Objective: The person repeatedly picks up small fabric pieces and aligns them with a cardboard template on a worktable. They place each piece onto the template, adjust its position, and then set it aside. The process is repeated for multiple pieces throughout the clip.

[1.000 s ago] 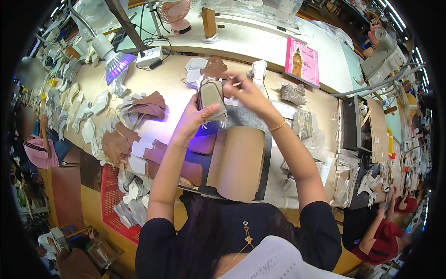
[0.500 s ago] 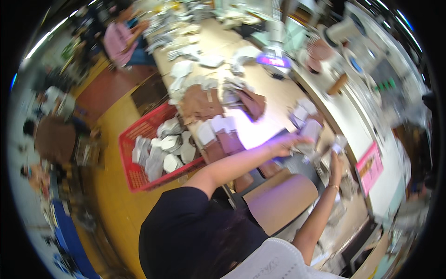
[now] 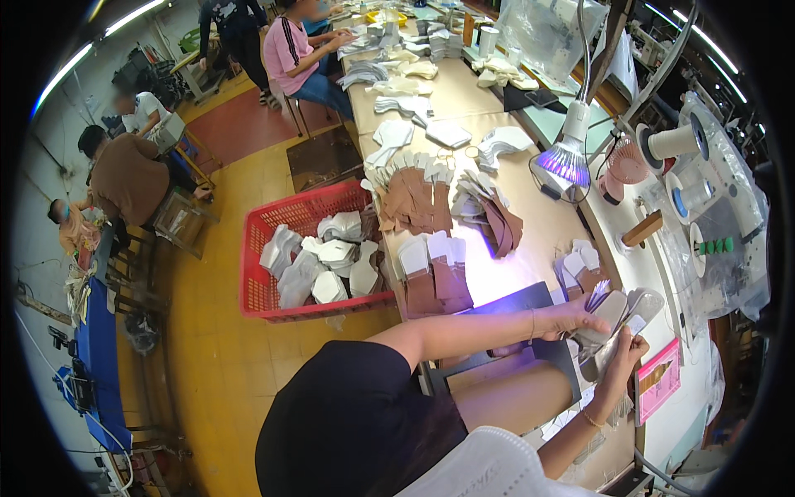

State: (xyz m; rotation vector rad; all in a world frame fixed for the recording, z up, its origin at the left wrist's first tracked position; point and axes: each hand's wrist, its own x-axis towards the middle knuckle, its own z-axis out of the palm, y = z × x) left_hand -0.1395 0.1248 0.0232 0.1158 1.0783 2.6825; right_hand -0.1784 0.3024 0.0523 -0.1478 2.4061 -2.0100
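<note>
My left hand is closed on a bundle of grey, flat, round-ended pieces that fan out over the right part of the table. My right hand meets the bundle from the near side, fingers pinched at its edge by a small white piece. Just beyond my left hand lies a stack of brown pieces with white ends. A brown curved board is in front of me, beneath my left forearm.
A red plastic basket with white-grey bundles stands left of the table. Brown and white stacks lie along the table. A lit lamp hangs over it. Thread spools stand at right. Several people sit or stand farther off.
My hands, apart before, have come together at the grey pieces. The view has shifted and is sharper, with the table scene lower and farther right in it.
</note>
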